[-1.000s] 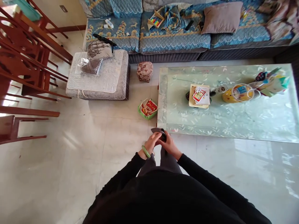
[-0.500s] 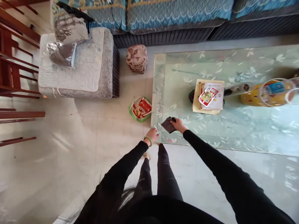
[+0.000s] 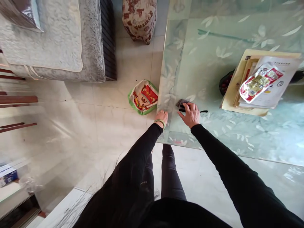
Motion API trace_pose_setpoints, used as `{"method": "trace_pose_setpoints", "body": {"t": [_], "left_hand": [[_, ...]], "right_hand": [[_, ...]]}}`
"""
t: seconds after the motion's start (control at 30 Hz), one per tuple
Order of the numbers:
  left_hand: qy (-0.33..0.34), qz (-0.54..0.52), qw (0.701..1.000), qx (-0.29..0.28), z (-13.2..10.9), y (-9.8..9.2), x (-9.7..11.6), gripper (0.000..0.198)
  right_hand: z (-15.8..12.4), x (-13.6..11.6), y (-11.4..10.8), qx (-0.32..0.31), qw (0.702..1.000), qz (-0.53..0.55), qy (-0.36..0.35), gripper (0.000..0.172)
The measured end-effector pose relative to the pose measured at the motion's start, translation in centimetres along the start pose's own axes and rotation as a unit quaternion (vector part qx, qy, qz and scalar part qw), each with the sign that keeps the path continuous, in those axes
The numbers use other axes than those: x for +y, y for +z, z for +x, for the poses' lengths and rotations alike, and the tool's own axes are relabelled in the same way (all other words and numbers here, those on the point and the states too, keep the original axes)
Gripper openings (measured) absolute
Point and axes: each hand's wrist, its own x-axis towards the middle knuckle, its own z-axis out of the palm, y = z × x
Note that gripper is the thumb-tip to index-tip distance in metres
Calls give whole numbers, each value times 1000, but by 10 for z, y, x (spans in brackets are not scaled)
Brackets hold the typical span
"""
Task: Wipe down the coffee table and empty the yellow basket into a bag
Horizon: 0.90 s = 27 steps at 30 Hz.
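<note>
A dark grey cloth piece (image 3: 182,103), bunched up, lies on the glass-topped table (image 3: 175,72) near its left end. My right hand (image 3: 192,115) bends over it, thumb and fingers closed on its near side. A thin black strip (image 3: 203,111) sticks out to the right from under this hand; I cannot tell whether it belongs to the cloth. At the table's left edge rests my left hand (image 3: 162,116), with a ring and a green bangle. Its fingers are curled in, and I see nothing held in them.
Folders and papers (image 3: 258,82) with a red-and-gold packet (image 3: 260,83) on top lie farther right on the table. A green-rimmed bag (image 3: 143,97) with a cartoon print is on the floor by the table's left edge. Behind it stand a patterned stool (image 3: 140,19) and a grey sofa seat (image 3: 90,41).
My view has come closer to the table. The cloth, spread flat in my right hand before, is now bunched on the glass. My left hand has moved onto the table's edge.
</note>
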Motion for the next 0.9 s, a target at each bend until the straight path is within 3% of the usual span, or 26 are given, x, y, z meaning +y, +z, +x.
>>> {"method": "trace_pose_setpoints", "body": {"t": [0.07,0.13,0.2,0.3,0.37,0.43,0.53,0.6,0.67,0.8,0.83,0.9], "left_hand": [[-2,10,1000,3,0,0,3,42],[-6,16,1000,4,1,3,5,37],[-13,21,1000,2,3,6,5,31],[-21,26,999,-3,5,8,3,21],[-22,30,999,-8,4,6,2,18],[-23,30,999,-9,2,3,4,17],[-27,21,999,-4,1,2,6,12],[-32,9,999,4,2,5,7,13],[-39,-3,999,17,4,10,5,14],[-41,-17,998,42,7,16,-1,14],[-39,-17,998,45,6,16,-2,13],[-35,-13,998,48,5,13,0,12]], "right_hand": [[3,9,-2,-29,999,-19,-4,49],[23,6,-4,-53,998,-35,2,44],[58,-16,-3,-56,998,-41,7,38],[116,-68,2,-35,999,-32,0,35],[131,-90,4,-23,999,-27,-4,37],[114,-86,2,-25,999,-27,-6,41],[55,-49,-3,-65,997,-43,15,42],[35,-31,-5,-89,993,-57,44,40],[51,-32,-6,-83,993,-60,50,38],[122,-67,-2,-13,999,-33,29,40],[123,-72,-2,-2,999,-26,31,42],[96,-71,0,-9,999,-19,40,45]]}}
